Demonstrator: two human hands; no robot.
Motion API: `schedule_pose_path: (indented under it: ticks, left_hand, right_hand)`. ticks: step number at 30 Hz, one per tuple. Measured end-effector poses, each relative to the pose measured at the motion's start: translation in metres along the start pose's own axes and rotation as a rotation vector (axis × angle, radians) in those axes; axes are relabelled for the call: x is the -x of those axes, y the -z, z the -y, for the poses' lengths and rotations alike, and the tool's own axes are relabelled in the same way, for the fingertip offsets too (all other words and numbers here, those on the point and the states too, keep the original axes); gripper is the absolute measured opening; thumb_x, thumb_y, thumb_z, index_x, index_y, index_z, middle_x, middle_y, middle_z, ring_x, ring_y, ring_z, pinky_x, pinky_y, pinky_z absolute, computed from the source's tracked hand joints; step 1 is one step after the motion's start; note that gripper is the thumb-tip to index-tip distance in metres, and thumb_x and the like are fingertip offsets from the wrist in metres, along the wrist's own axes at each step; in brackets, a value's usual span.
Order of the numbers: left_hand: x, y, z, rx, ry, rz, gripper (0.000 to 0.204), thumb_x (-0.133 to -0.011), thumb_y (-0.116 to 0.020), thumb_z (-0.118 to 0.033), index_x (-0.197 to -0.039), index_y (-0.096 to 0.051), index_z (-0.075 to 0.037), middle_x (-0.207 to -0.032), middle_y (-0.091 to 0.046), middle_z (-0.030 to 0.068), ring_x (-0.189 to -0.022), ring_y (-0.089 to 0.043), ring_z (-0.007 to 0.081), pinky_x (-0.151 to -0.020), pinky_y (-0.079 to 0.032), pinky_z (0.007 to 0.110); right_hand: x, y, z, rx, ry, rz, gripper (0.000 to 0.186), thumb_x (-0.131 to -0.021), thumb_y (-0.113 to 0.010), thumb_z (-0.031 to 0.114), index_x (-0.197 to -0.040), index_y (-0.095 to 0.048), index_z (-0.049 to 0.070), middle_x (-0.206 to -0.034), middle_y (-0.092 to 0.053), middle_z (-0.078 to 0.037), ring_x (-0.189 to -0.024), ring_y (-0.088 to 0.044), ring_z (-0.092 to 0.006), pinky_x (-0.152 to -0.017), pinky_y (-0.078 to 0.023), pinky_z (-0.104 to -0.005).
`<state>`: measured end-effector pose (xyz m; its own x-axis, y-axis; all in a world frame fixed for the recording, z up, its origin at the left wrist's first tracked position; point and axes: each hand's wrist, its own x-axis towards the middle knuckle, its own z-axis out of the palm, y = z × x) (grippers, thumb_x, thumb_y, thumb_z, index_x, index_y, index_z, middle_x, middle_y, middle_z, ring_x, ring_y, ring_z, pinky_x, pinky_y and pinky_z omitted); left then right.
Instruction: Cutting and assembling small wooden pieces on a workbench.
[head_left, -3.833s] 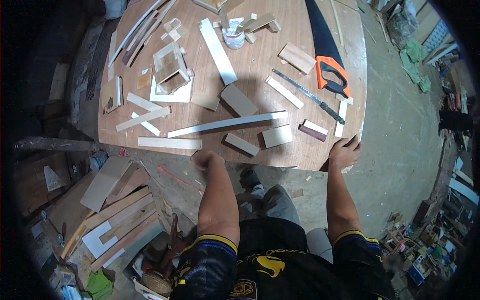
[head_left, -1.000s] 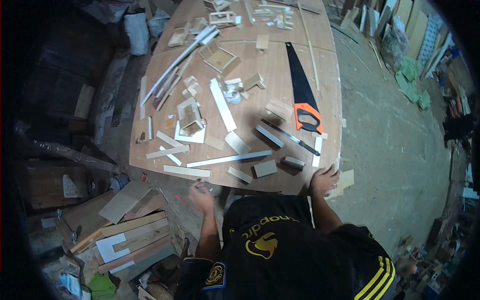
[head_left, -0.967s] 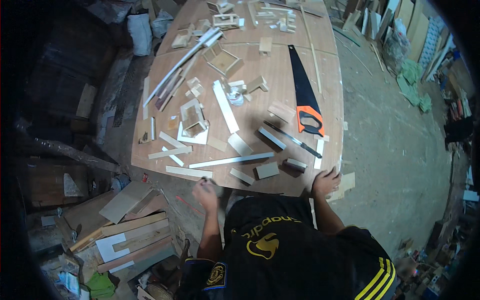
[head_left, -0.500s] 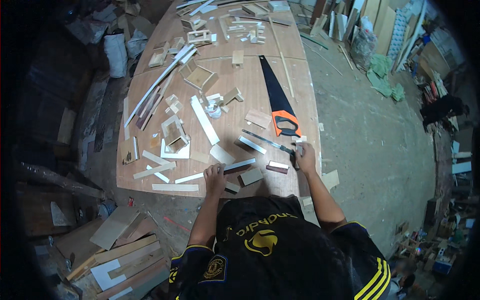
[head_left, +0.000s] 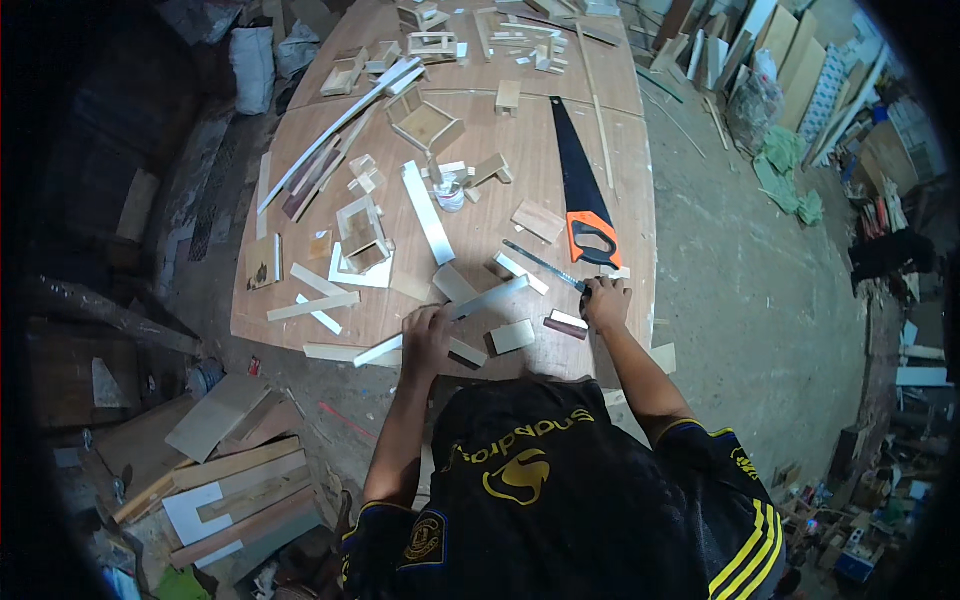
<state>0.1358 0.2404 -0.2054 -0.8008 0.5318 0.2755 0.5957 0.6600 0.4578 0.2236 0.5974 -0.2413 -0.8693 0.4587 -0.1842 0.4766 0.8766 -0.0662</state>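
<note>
My left hand point(head_left: 428, 338) is closed around a long white-faced wooden strip point(head_left: 490, 298), which slants up to the right and looks raised off the table at its far end. My right hand point(head_left: 607, 303) grips the dark handle end of a narrow metal saw blade point(head_left: 540, 263), which points away to the left. Just beyond that hand lies a handsaw point(head_left: 582, 190) with an orange and black handle. Between my hands sit a pale wood block point(head_left: 512, 337) and a small dark red block with a white top point(head_left: 567, 323). Fingertips of both hands are partly hidden.
The wooden table point(head_left: 330, 140) carries several small box-like wood pieces, including an open box point(head_left: 425, 122), plus long strips point(head_left: 340, 130) and a small clear container point(head_left: 451, 196). Scrap boards point(head_left: 240, 500) are piled at lower left. Planks point(head_left: 800, 60) lean at the far right.
The strip in my left hand now tilts more steeply, its far end higher. My right hand has closed more fully over the blade's handle. The whole view has shifted slightly.
</note>
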Motion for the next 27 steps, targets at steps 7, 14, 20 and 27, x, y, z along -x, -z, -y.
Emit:
schedule_pose_path:
  ticks: [7, 14, 20, 27]
  left_hand:
    - [0.000, 0.056, -0.033, 0.038, 0.183, -0.006, 0.035, -0.094, -0.057, -0.017, -0.127, -0.057, -0.008, -0.102, -0.060, 0.0140, -0.096, -0.059, 0.0342, -0.082, -0.046, 0.045]
    - [0.007, 0.075, -0.035, 0.363, 0.465, -0.046, 0.037, -0.100, -0.050, -0.022, -0.124, -0.054, 0.006, -0.108, -0.062, 0.0281, -0.101, -0.063, 0.0425, -0.082, -0.051, 0.045]
    - [0.004, 0.098, -0.035, 0.376, 0.589, 0.087, 0.039, -0.098, -0.057, -0.024, -0.122, -0.055, 0.006, -0.102, -0.065, 0.0265, -0.098, -0.066, 0.0393, -0.080, -0.052, 0.041]
    - [0.015, 0.088, -0.031, 0.453, 0.561, -0.032, 0.033, -0.097, -0.058, -0.022, -0.119, -0.051, 0.003, -0.091, -0.066, 0.0223, -0.082, -0.068, 0.0327, -0.072, -0.052, 0.038]
  right_hand:
    - [-0.004, -0.001, 0.005, -0.047, 0.099, -0.110, 0.026, -0.081, -0.062, 0.026, -0.105, -0.069, 0.018, -0.110, -0.065, -0.004, -0.104, -0.056, -0.0276, -0.088, -0.040, -0.0477]
    - [0.009, 0.034, 0.033, -0.436, 0.150, -0.090, 0.032, -0.082, -0.063, 0.033, -0.105, -0.066, 0.011, -0.098, -0.063, -0.012, -0.085, -0.064, -0.0345, -0.073, -0.052, -0.0426]
    - [0.015, 0.057, 0.054, -0.609, 0.215, -0.023, 0.028, -0.084, -0.064, 0.025, -0.107, -0.065, 0.009, -0.100, -0.063, -0.013, -0.090, -0.064, -0.0343, -0.078, -0.052, -0.0421]
    - [-0.004, 0.020, 0.117, -0.735, 0.423, 0.008, 0.029, -0.084, -0.067, 0.021, -0.108, -0.064, 0.005, -0.104, -0.061, -0.021, -0.098, -0.060, -0.0383, -0.085, -0.049, -0.0434]
